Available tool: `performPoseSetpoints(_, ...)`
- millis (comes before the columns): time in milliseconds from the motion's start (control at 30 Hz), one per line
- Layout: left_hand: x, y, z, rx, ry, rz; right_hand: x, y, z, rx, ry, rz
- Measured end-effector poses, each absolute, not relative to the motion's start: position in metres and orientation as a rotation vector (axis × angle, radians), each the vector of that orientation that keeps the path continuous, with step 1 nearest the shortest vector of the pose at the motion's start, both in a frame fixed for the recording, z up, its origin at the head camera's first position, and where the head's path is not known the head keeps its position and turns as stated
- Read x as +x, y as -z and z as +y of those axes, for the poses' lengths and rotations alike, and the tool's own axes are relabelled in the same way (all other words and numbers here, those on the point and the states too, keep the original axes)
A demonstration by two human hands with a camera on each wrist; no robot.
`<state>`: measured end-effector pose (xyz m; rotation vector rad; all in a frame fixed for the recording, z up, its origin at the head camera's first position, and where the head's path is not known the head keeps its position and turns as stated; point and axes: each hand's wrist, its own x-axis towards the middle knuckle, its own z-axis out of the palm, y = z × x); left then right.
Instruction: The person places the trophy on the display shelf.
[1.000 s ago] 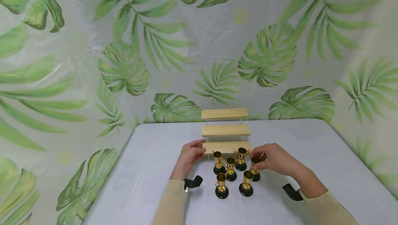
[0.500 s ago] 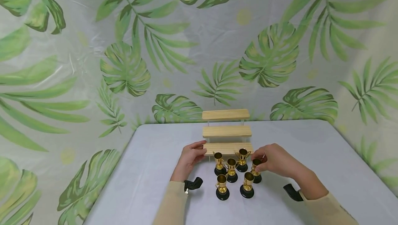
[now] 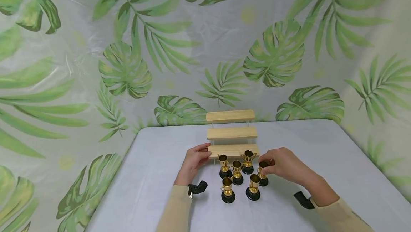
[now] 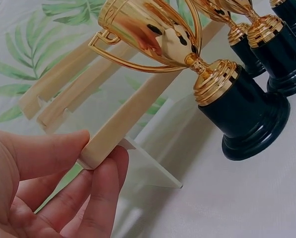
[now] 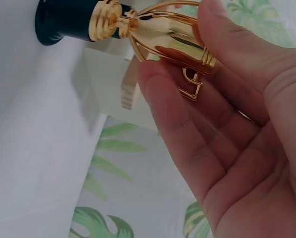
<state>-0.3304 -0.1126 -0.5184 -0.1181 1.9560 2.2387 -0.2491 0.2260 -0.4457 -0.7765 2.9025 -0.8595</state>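
Note:
A small three-tier display stand with pale wooden boards stands mid-table. My left hand (image 3: 192, 161) pinches the left end of its lowest board (image 3: 232, 149); in the left wrist view, thumb and fingers grip the board's end (image 4: 119, 126) from both sides. My right hand (image 3: 285, 165) holds a small gold trophy cup (image 3: 263, 181) with a black base, at the right of a group. Seen from the right wrist, thumb and fingers are around the cup (image 5: 170, 37) near its rim and handles. Several similar trophies (image 3: 237, 169) stand upright before the stand.
The two higher boards (image 3: 232, 132) sit behind the lowest one on clear supports. Two trophies, a left one (image 3: 228, 191) and a right one (image 3: 253, 187), stand nearest me. A white cloth covers the table (image 3: 160, 175); a leaf-patterned sheet (image 3: 179, 46) hangs behind.
The head view shifts slightly. Both hands keep their holds, and the trophies stay where they were.

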Motion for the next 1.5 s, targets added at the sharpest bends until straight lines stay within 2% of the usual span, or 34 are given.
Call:
performPoseSetpoints(400, -0.331, 0.519, -0.114, -0.138, -2.246, 1.940, -0.243, 0.451, 0.227, -0.743, 0.849, 2.977)
performPoseSetpoints(1500, -0.333, 0.521, -0.114, -0.096, -2.257, 1.934, -0.230, 0.429, 0.247, -0.566, 0.795, 3.156)
